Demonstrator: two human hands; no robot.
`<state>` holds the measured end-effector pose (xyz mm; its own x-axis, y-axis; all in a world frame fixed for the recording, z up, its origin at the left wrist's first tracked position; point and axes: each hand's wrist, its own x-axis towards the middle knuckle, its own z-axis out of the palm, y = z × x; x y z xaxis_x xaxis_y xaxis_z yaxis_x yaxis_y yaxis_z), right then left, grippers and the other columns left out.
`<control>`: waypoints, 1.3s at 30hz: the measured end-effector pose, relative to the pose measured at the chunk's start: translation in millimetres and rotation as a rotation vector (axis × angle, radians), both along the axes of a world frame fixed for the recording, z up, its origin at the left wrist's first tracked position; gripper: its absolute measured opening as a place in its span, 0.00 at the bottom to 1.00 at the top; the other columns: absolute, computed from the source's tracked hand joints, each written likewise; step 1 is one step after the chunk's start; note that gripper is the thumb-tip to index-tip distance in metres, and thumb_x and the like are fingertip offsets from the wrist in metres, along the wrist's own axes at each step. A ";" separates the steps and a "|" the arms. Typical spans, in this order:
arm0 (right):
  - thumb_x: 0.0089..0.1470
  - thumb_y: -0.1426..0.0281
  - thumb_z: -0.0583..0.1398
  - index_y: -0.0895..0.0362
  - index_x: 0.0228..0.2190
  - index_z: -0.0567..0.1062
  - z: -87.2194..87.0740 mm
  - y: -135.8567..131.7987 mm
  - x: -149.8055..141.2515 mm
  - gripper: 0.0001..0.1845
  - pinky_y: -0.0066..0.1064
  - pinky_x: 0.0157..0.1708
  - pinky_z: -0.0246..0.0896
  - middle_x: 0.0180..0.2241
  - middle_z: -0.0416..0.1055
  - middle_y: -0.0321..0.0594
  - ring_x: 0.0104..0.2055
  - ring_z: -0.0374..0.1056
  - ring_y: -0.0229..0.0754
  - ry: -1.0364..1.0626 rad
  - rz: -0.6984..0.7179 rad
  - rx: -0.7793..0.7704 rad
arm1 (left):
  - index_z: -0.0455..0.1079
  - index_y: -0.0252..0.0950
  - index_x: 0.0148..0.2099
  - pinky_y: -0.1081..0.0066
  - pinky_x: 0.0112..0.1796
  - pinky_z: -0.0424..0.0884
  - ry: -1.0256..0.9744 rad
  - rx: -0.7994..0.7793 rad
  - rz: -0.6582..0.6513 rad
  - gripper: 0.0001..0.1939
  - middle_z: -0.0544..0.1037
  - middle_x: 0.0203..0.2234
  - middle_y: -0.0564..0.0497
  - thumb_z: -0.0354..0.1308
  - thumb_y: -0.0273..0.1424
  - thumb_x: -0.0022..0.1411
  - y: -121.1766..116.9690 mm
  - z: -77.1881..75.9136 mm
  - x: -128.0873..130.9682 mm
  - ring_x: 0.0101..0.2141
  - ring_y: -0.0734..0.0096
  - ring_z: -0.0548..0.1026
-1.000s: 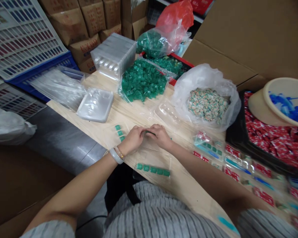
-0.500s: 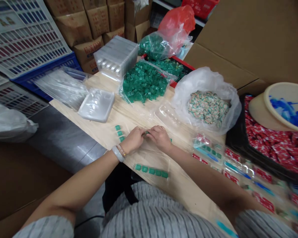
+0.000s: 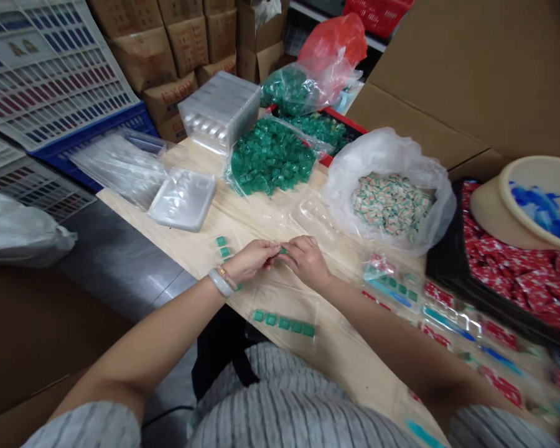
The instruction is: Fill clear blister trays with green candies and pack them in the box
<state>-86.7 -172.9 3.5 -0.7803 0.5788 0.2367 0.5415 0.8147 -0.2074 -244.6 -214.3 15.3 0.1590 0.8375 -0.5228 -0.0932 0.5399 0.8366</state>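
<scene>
Green piece (image 3: 284,251) barely shows between left hand (image 3: 252,261) and right hand (image 3: 307,262) (each grip closed on it).

left arm (image 3: 140,354) reaches in from 7 o'clock, right arm (image 3: 392,339) from 4 o'clock, both bare, elbows wide. left hand (image 3: 251,261) and right hand (image 3: 307,262) meet just below centre, backs up, fingers curled inward, left fingertips (image 3: 274,248) pinched in close against the right hand's.
</scene>
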 end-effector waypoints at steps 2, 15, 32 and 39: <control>0.55 0.64 0.51 0.60 0.37 0.73 1.0 -0.6 0.5 0.16 0.33 0.39 0.50 0.32 0.67 0.44 0.36 0.59 0.42 -0.002 -0.031 -0.007 | 0.61 0.33 0.24 0.76 0.18 0.57 0.096 0.029 -0.028 0.11 0.60 0.14 0.57 0.46 0.30 0.57 -0.6 1.0 -1.4 0.15 0.81 0.59; 0.50 0.64 0.57 0.59 0.31 0.74 3.9 1.7 -19.0 0.11 0.33 0.37 0.50 0.32 0.68 0.44 0.39 0.60 0.44 -0.366 -0.065 -0.100 | 0.68 0.33 0.34 0.67 0.42 0.64 0.974 0.689 -0.377 0.10 0.68 0.33 0.47 0.45 0.22 0.54 -18.8 -10.2 -5.9 0.37 0.68 0.67; 0.37 0.55 0.63 0.57 0.53 0.58 14.6 -160.3 -1.0 0.42 0.44 0.42 0.51 0.50 0.59 0.52 0.48 0.55 0.55 -0.331 -0.041 -0.162 | 0.50 0.30 0.56 0.58 0.44 0.64 0.949 0.252 0.518 0.44 0.62 0.33 0.49 0.65 0.35 0.37 -114.0 -29.9 -84.4 0.38 0.64 0.66; 0.47 0.70 0.55 0.60 0.52 0.60 19.5 -169.6 2.9 0.28 0.39 0.39 0.52 0.40 0.66 0.49 0.40 0.59 0.49 -0.298 -0.070 -0.104 | 0.50 0.33 0.56 0.69 0.31 0.70 0.447 0.143 0.759 0.38 0.65 0.28 0.54 0.60 0.24 0.42 -147.7 -23.4 -57.5 0.24 0.78 0.66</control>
<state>-83.8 -342.5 23.0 -0.7635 0.6430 -0.0600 0.6452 0.7558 -0.1117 -302.1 -362.0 -8.2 -0.6582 0.6966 -0.2855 -0.0321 0.3529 0.9351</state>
